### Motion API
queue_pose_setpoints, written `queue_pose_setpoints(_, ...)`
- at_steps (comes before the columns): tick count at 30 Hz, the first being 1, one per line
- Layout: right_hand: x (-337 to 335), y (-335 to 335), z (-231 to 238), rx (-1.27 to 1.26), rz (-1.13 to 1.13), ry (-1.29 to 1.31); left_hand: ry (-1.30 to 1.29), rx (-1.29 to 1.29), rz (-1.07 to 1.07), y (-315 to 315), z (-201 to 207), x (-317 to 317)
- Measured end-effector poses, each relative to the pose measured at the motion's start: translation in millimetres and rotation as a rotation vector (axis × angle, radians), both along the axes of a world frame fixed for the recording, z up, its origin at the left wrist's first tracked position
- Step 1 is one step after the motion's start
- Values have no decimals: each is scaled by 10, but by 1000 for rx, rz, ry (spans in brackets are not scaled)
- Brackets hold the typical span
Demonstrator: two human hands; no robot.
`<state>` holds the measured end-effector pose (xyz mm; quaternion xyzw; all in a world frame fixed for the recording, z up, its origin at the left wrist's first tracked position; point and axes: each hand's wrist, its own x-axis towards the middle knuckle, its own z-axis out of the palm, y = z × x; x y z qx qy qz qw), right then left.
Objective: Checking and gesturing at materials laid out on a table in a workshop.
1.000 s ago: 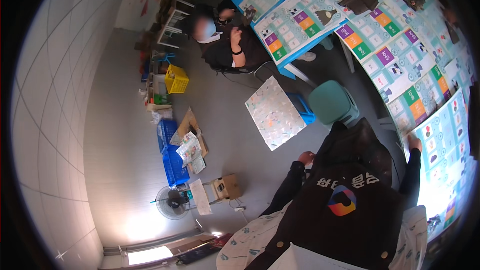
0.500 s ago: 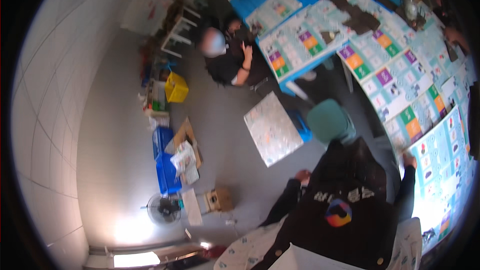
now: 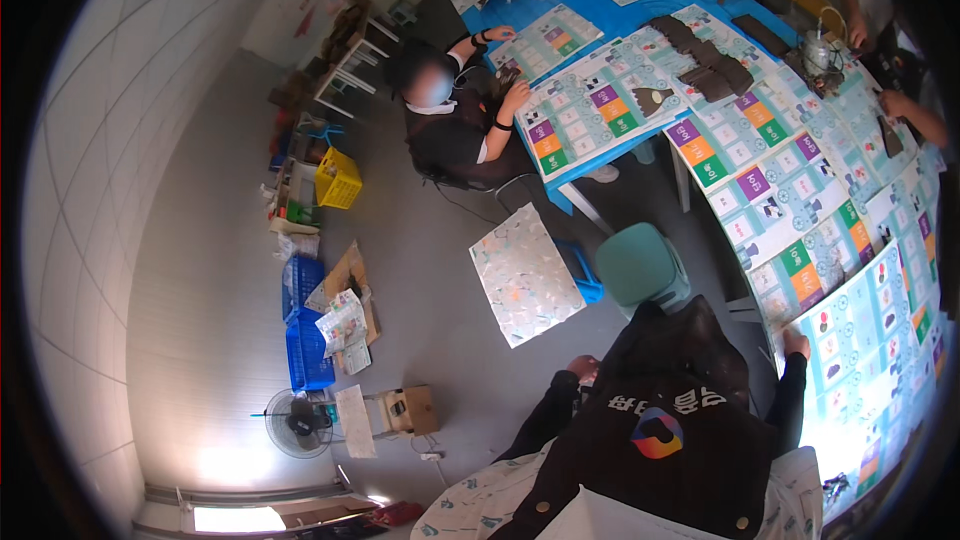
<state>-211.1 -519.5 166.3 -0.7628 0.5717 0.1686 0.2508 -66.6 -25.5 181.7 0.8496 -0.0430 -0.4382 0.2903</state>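
At the right, my right hand (image 3: 797,343) is at the near left corner of a printed sheet (image 3: 850,340) on the table, its fingers bent against the corner. How firmly they grip is too small to make out. My left hand (image 3: 583,368) hangs low beside my dark apron (image 3: 690,380), away from the table. Its fingers are too small and curled out of sight to read, and nothing shows in it. More printed sheets with purple, orange and green blocks cover the tabletop, and dark brown cut-out pieces (image 3: 720,75) lie on them.
A green stool (image 3: 640,265) and a small patterned-top table (image 3: 525,275) stand left of the big table. A masked co-worker (image 3: 450,115) sits at its far side; another person's hand (image 3: 893,103) shows far right. Blue crates (image 3: 308,352), a yellow basket (image 3: 338,180) and a fan (image 3: 298,423) line the left.
The view has shifted slightly and become sharper. The masked co-worker's hands have come to the table's edge. My right hand stays at the sheet's corner, and my left hand still hangs low.
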Motion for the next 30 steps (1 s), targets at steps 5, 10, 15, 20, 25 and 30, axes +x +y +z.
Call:
queue_pose_setpoints(5,-3,15,-7,-19,1,8,-26,52,-82,52,-52,4)
queue_pose_setpoints(10,-47,37,-30,-57,13,-16,-38,40,-81,82,-124,50)
queue_pose_setpoints(15,-58,11,-121,-50,75,-9,-664,-124,336,-229,958,756)
queue_pose_setpoints(20,-146,-124,-269,-41,217,29,-808,-617,63,-603,2985,657)
queue_pose_setpoints(25,-30,-52,-186,-33,94,-7,432,-983,-649,-434,3180,490)
queue_pose_setpoints(30,-38,-42,-253,-81,130,-18,134,-1228,499,-675,2872,447)
